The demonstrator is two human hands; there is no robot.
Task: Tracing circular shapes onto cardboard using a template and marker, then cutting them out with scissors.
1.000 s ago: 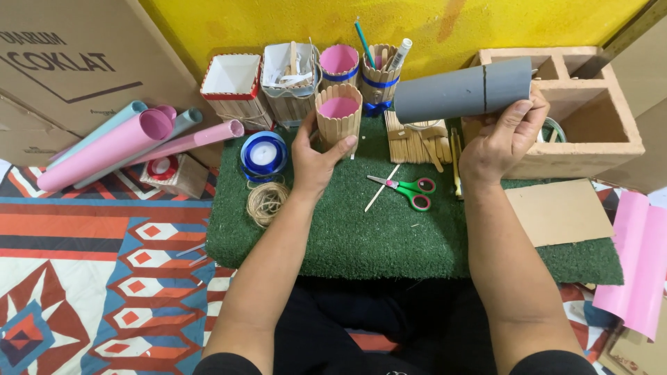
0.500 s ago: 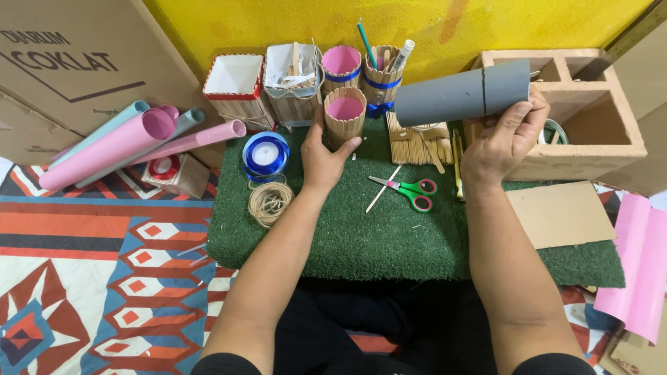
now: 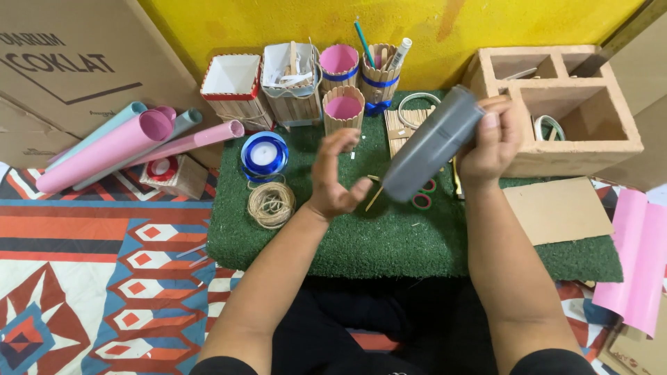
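Note:
My right hand [image 3: 490, 142] grips a grey rolled paper tube [image 3: 431, 144], tilted so its lower end points down toward my left hand. My left hand [image 3: 333, 177] hovers open above the green grass mat [image 3: 389, 239], fingers curved just beside the tube's lower end, holding nothing. A stick-walled cup with a pink lining [image 3: 344, 110] stands on the mat just beyond my left hand. Red-and-green handled scissors [image 3: 424, 198] lie under the tube, mostly hidden. A thin wooden stick [image 3: 374, 200] lies by them.
Other stick-built cups and boxes [image 3: 292, 87] line the yellow wall. A blue ribbon spool [image 3: 264, 154] and a twine coil [image 3: 271, 205] lie left. Rolled pink and blue paper [image 3: 118, 146] rests on cardboard. A wooden compartment box [image 3: 563, 104], a cardboard sheet [image 3: 559, 208] and pink paper [image 3: 636, 260] lie right.
My left hand let go of the pink-lined cup and pulled back, opening. My right hand swung the grey tube from lying level near the wooden box to a downward tilt toward my left hand.

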